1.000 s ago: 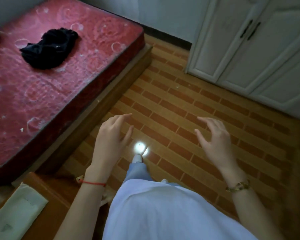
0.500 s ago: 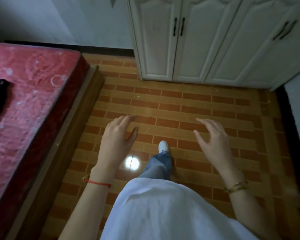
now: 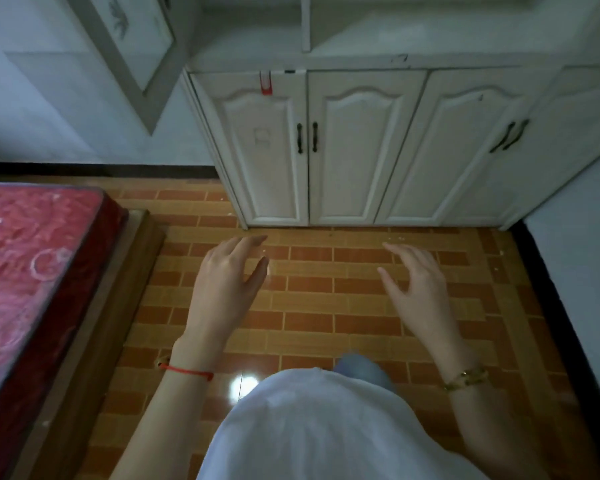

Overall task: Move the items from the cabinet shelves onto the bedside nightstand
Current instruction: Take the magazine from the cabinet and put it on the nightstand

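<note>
A white cabinet (image 3: 361, 150) stands straight ahead against the wall, its lower panelled doors closed with dark handles. Above the doors runs an open shelf (image 3: 413, 36) split by a white divider; what I see of it looks bare, and its upper part is cut off by the frame. My left hand (image 3: 227, 289) and my right hand (image 3: 418, 289) hover over the tiled floor in front of the cabinet, fingers relaxed and spread, holding nothing. The nightstand is out of view.
A bed with a red patterned mattress (image 3: 25, 271) on a wooden frame (image 3: 118, 306) fills the left side. A framed picture (image 3: 132, 39) hangs on the left wall. A white wall (image 3: 582, 254) closes the right. Brick-pattern tile floor (image 3: 326, 306) lies between.
My view has swung from the bed and floor up to the cabinet, which is now closer and shows its open shelf. Both hands stay empty in front of me.
</note>
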Action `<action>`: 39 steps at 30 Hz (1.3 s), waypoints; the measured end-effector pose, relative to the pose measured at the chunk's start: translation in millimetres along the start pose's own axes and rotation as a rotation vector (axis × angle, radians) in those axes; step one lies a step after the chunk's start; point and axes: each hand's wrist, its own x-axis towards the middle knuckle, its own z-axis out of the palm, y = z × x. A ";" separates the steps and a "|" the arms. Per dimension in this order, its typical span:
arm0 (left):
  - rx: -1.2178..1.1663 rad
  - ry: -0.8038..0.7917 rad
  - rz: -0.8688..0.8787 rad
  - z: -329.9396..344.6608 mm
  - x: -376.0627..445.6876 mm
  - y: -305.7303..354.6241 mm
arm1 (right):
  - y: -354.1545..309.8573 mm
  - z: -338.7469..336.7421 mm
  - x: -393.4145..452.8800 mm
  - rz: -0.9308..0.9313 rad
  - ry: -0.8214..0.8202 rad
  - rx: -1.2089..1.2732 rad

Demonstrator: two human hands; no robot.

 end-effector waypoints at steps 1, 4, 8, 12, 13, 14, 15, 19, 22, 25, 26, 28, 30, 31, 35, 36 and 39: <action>0.001 0.002 -0.002 1.8 14.8 -0.6 | 2.8 0.8 14.9 0.003 0.002 -0.004; -0.005 0.010 0.001 8.8 59.6 -5.2 | 11.8 6.1 62.0 0.018 -0.015 -0.013; 0.003 0.014 -0.006 23.8 121.5 -13.6 | 24.2 16.0 132.9 -0.021 -0.010 0.016; 0.010 0.063 -0.052 38.3 186.5 -17.9 | 35.7 24.7 216.7 -0.075 -0.023 0.025; 0.010 0.079 -0.066 40.9 203.8 -18.0 | 38.7 25.8 239.2 -0.091 -0.030 0.024; 0.012 0.098 -0.085 43.1 221.0 -17.4 | 41.1 26.4 261.7 -0.107 -0.037 0.021; 0.012 0.123 -0.106 44.5 237.9 -16.8 | 42.4 26.5 284.1 -0.122 -0.045 0.016; 0.007 0.226 -0.143 46.6 307.1 -14.9 | 41.8 27.7 370.8 -0.209 -0.084 -0.001; 0.017 0.274 -0.164 43.4 355.6 -17.2 | 30.9 29.1 431.6 -0.291 -0.101 -0.007; 0.044 0.332 -0.197 34.6 402.4 -25.6 | 12.1 31.7 487.1 -0.350 -0.115 0.011; 0.055 0.348 -0.196 31.2 417.2 -29.5 | 5.2 32.9 504.2 -0.367 -0.113 0.027; 0.072 0.375 -0.179 23.1 446.2 -38.5 | -9.2 36.5 536.9 -0.408 -0.103 0.053; 0.071 0.400 -0.178 13.3 473.1 -47.9 | -25.8 40.5 566.5 -0.445 -0.088 0.071; 0.068 0.419 -0.176 7.7 486.1 -53.1 | -35.1 42.2 580.0 -0.459 -0.077 0.081; 0.068 0.493 -0.107 -21.2 539.5 -77.4 | -75.2 47.0 627.0 -0.527 0.024 0.157; 0.077 0.513 -0.074 -30.1 553.9 -84.2 | -86.6 47.6 637.3 -0.546 0.059 0.176; 0.063 0.584 0.003 -61.5 597.6 -102.4 | -122.7 47.0 666.1 -0.585 0.156 0.213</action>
